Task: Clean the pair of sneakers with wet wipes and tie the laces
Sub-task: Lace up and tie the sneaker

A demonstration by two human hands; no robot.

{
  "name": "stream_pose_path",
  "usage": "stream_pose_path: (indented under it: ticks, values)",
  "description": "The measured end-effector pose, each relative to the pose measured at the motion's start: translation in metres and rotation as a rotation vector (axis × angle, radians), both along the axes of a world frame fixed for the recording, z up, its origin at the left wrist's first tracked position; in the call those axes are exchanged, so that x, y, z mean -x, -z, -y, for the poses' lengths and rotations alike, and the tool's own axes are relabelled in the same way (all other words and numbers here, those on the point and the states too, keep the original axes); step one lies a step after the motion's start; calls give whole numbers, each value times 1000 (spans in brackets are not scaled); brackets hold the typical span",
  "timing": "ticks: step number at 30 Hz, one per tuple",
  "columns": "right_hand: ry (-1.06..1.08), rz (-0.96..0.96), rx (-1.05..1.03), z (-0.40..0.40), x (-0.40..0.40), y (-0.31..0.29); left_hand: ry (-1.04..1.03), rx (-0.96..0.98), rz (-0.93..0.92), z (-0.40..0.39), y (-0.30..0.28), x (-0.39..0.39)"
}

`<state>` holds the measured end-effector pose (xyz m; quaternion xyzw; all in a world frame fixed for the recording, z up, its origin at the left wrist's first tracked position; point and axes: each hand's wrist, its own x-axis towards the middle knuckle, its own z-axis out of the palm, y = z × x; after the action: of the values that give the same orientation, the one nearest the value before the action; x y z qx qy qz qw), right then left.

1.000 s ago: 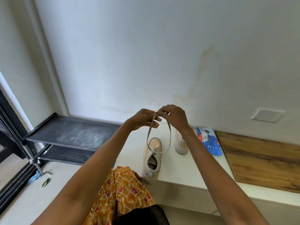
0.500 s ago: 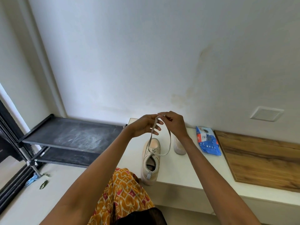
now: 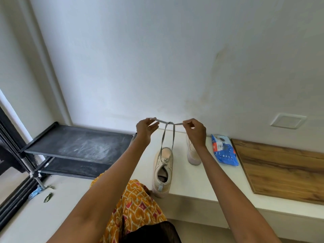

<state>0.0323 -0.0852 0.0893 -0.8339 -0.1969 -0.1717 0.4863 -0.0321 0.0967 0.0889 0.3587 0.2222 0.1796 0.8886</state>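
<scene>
A beige sneaker (image 3: 164,170) stands on the white ledge (image 3: 198,188), heel toward me. Its two grey laces (image 3: 168,137) rise from the eyelets and cross high above the shoe. My left hand (image 3: 145,129) pinches one lace end out to the left. My right hand (image 3: 195,131) pinches the other end out to the right. The second sneaker (image 3: 192,156) stands further back, partly hidden behind my right wrist. A blue wet wipe pack (image 3: 223,150) lies to the right of it.
A wooden board (image 3: 284,170) covers the ledge's right part. A black two-tier shoe rack (image 3: 77,146) stands at the left against the wall. My orange patterned clothing (image 3: 136,207) is below the ledge. A blue scrap (image 3: 36,192) and leaves lie on the floor.
My hands were together above the shoe, working the laces. They have now pulled apart sideways, drawing the crossed lace ends out left and right.
</scene>
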Motion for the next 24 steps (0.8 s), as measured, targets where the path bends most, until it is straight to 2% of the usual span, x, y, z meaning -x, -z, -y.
stream_pose_path:
  ticks: [3, 6, 8, 12, 14, 16, 19, 20, 22, 24]
  values:
    - [141, -139, 177, 21, -4, 22, -126, 214, -29, -10, 15, 4]
    - [269, -278, 422, 43, -7, 46, -218, 120, -228, -23, 36, 12]
    - [325, -388, 504, 53, -5, 58, -192, -134, -425, -32, 53, 17]
    - [376, -484, 605, 66, 4, 75, 18, -924, -666, -40, 88, 30]
    - [384, -506, 655, 69, 5, 85, 161, -1258, -782, -41, 100, 34]
    - [364, -538, 725, 69, 6, 94, 400, -1466, -778, -39, 109, 34]
    - [273, -498, 893, 57, 11, 102, 697, -1663, -621, -27, 118, 30]
    - [227, -443, 924, 50, 13, 103, 753, -1665, -563, -22, 118, 29]
    - [64, -379, 898, 36, 16, 106, 803, -1538, -479, -15, 121, 26]
    - [-149, -439, 794, 19, 19, 106, 813, -1427, -442, -9, 125, 23]
